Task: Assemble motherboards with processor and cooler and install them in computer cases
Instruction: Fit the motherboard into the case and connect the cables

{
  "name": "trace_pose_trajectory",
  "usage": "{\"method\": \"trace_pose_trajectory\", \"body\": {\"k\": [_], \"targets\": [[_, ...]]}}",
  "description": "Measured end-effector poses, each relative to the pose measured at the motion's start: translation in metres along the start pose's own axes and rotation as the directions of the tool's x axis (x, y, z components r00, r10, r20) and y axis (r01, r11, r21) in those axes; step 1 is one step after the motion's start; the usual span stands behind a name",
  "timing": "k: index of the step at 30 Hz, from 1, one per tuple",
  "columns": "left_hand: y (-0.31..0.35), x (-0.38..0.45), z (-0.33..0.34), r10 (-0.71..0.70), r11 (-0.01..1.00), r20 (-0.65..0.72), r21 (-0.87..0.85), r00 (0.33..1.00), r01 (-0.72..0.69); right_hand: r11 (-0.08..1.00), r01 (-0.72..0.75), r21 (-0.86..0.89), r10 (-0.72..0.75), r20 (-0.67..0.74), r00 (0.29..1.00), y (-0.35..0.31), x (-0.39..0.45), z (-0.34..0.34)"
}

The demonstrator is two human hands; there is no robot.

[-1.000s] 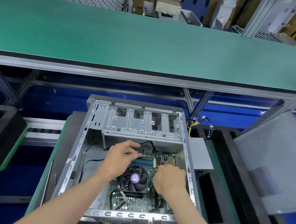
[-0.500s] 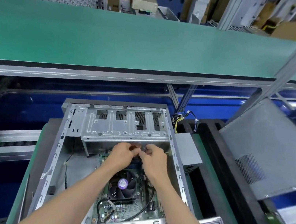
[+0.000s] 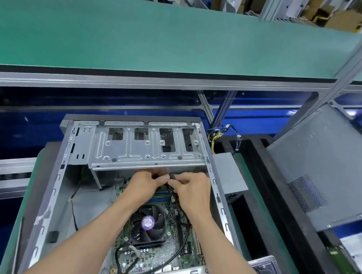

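- One computer case (image 3: 60,180) lies open on its side on the dark pallet of the lower desk (image 3: 22,218), left wall toward the left edge; its drive cage (image 3: 147,148) spans the far end.
- One motherboard (image 3: 152,257) already sits inside the case — so seating the board looks done, though I cannot tell whether its screws are in.
- One cooler (image 3: 148,224) with a purple hub label is mounted mid-board, which suggests the processor beneath is fitted; the chip itself is hidden.
- The left hand (image 3: 144,184) reaches in just under the cage's near edge, fingers curled; its grip seems to pinch the end of a black cable (image 3: 180,244), but the contact is too small to be sure.
- The right hand (image 3: 193,191) meets it fingertip to fingertip, its grip closed in a pinch on a small dark connector (image 3: 171,175) at the cable's end.
- Judged from this, the step in hand is wiring — routing or plugging one cable near the memory slots (image 3: 161,198); more cabling and closing the case remain.
- One grey power supply (image 3: 228,174) rests just outside the right wall, loose wires (image 3: 220,134) behind it.
- One grey side panel (image 3: 325,168) leans at the right, off the case.
- Two hands, one case, one board, one fan.
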State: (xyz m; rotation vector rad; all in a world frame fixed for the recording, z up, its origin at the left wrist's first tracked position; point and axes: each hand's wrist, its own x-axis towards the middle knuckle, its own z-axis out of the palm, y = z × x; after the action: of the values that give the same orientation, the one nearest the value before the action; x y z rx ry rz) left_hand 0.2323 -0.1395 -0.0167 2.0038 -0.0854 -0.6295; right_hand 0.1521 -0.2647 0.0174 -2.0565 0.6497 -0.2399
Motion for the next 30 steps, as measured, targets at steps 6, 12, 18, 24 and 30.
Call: {"method": "trace_pose_trajectory", "body": {"k": [6,12,18,24,30], "targets": [[-0.0004,-0.0017,0.0011,0.02,0.997,-0.024,-0.078,1.0,-0.022,1.0,0.008,-0.015,-0.008,0.006,1.0,-0.0014,-0.002,-0.0016],[-0.0028,-0.001,0.0012,0.017,0.985,-0.004,-0.17,1.0,-0.018,0.999,0.023,0.033,-0.024,0.021,0.999,-0.0035,-0.0036,-0.004],[-0.0034,0.0001,0.0002,0.031,0.987,0.008,-0.156,0.999,-0.029,0.997,0.03,0.064,-0.032,0.027,0.999,-0.0055,-0.0051,-0.0051],[-0.0074,0.0052,0.0006,0.006,0.982,0.008,-0.191,1.0,-0.004,0.993,0.038,0.111,-0.04,0.014,0.999,-0.0056,-0.0056,-0.0043],[-0.0073,0.0057,-0.0001,-0.004,0.981,0.003,-0.194,1.0,0.005,0.992,0.055,0.112,-0.056,0.006,0.998,-0.0025,-0.004,-0.0018]]}}
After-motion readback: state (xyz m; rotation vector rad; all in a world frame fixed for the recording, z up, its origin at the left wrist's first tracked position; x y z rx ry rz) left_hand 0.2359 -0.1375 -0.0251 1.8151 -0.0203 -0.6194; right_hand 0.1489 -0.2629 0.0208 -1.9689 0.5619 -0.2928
